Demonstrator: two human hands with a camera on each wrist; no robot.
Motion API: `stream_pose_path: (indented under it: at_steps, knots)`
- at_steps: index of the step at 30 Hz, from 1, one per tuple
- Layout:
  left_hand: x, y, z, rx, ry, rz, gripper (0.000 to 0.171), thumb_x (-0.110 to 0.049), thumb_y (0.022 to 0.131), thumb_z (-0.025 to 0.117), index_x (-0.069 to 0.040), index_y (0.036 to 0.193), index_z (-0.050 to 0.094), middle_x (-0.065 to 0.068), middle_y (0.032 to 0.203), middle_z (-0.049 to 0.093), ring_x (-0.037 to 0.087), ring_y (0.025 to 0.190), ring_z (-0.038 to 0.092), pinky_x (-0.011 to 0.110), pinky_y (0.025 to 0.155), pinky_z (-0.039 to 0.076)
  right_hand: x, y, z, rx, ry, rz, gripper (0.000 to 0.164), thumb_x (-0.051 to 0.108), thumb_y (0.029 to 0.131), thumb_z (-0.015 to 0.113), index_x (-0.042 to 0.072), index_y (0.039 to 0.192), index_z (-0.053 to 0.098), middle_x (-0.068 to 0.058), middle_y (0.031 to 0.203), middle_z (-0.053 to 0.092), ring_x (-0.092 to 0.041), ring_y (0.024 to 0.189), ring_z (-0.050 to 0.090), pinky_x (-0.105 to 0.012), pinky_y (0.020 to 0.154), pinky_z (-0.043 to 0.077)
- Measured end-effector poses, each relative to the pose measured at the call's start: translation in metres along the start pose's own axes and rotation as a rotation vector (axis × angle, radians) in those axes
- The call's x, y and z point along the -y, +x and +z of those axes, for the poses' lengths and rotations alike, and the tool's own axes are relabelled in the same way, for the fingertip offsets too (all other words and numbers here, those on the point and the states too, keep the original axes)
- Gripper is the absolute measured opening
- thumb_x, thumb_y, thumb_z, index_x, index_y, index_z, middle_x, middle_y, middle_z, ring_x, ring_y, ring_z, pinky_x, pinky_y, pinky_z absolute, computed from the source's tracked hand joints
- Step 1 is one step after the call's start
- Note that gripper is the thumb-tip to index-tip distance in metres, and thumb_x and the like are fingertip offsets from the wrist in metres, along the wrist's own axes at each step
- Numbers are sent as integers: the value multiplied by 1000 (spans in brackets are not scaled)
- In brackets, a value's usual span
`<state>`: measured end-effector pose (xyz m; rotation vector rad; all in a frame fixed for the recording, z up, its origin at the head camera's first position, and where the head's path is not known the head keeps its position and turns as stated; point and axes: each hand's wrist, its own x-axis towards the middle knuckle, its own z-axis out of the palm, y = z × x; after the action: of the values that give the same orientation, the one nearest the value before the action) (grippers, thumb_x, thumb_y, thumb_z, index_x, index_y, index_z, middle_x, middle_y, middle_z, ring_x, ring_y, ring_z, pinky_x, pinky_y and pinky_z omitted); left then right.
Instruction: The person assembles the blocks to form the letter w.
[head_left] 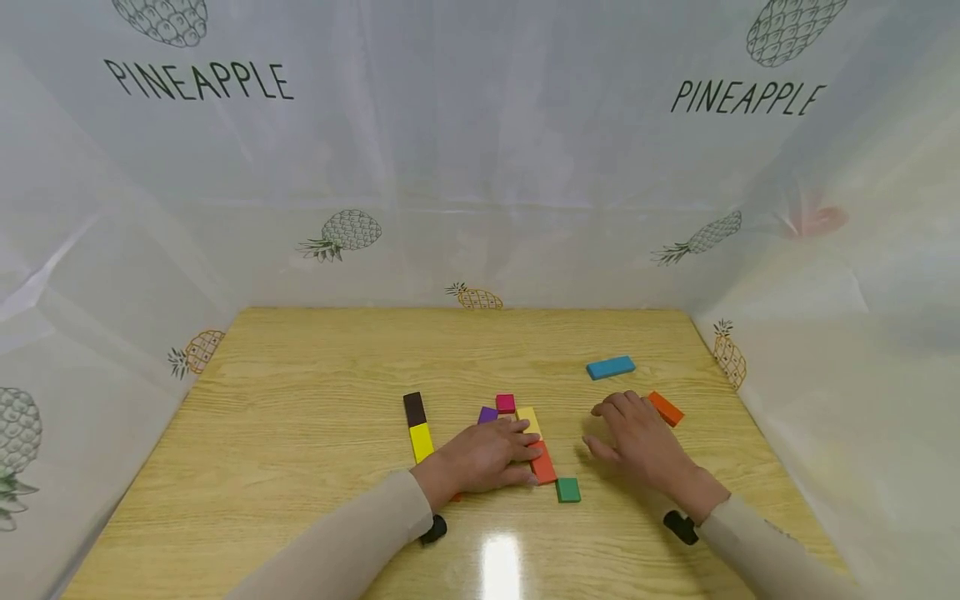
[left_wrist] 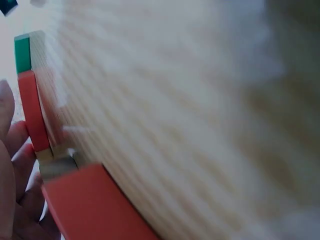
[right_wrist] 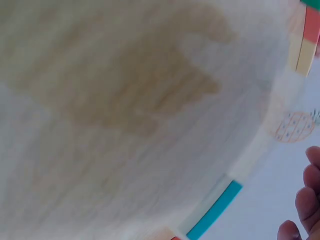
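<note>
My left hand (head_left: 487, 457) lies over a group of flat coloured blocks, its fingers stretched across a red block (head_left: 543, 463) and a pale yellow block (head_left: 528, 422). Past its fingertips sits a green square block (head_left: 568, 490), touching the red one's corner. A magenta block (head_left: 506, 403) and a purple block (head_left: 487, 414) peek out beyond the knuckles; the palm hides others. In the left wrist view, an orange-red block (left_wrist: 100, 205) looms close by. My right hand (head_left: 637, 437) hovers with loosely bent fingers and holds nothing, between the group and an orange block (head_left: 665, 409).
A blue block (head_left: 611, 367) lies beyond the right hand. Left of the group, a dark brown block (head_left: 415, 409) and a yellow block (head_left: 422, 443) stand end to end. Pineapple-printed sheeting (head_left: 480, 167) encloses the wooden table (head_left: 315, 358) at the back and sides.
</note>
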<state>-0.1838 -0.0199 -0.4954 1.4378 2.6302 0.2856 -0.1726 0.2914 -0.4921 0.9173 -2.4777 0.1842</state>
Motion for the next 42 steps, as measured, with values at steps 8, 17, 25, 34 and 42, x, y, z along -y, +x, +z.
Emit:
stream_pose_path:
  at_steps: [8, 17, 25, 34, 42]
  knots:
    - [-4, 0, 6, -49, 15, -25, 50, -52, 107, 55, -28, 150, 62, -7, 157, 56, 18, 154, 42, 34, 128, 33, -21, 3, 6, 21, -21, 90, 40, 36, 94, 76, -2, 106, 72, -15, 103, 66, -35, 93, 59, -52, 76, 53]
    - [3, -4, 8, -5, -6, 17, 59, -58, 107, 49, -27, 157, 53, -5, 164, 47, 21, 158, 35, 37, 130, 31, -36, 12, 12, 5, -64, 210, 41, 31, 89, 81, -3, 108, 69, -20, 103, 65, -41, 91, 61, -53, 69, 52]
    - [8, -4, 2, 24, 22, 62, 61, -59, 108, 46, -25, 160, 49, -5, 166, 44, 20, 159, 32, 35, 132, 25, -54, 31, 19, 57, -132, 384, 55, 43, 91, 81, -8, 100, 63, -26, 95, 59, -43, 81, 52, -49, 64, 41]
    - [8, -3, 0, 25, 33, 64, 60, -56, 109, 47, -25, 159, 50, -5, 165, 46, 21, 159, 34, 36, 131, 26, -64, 50, 26, 315, -118, 684, 86, 71, 95, 61, -13, 103, 51, -29, 96, 45, -44, 88, 40, -55, 74, 38]
    - [9, -3, 1, 17, 33, 70, 60, -58, 108, 47, -25, 158, 51, -5, 164, 47, 20, 159, 34, 35, 131, 25, -65, 52, 30, 365, -103, 733, 92, 75, 95, 57, -17, 105, 51, -32, 96, 43, -45, 87, 38, -60, 76, 37]
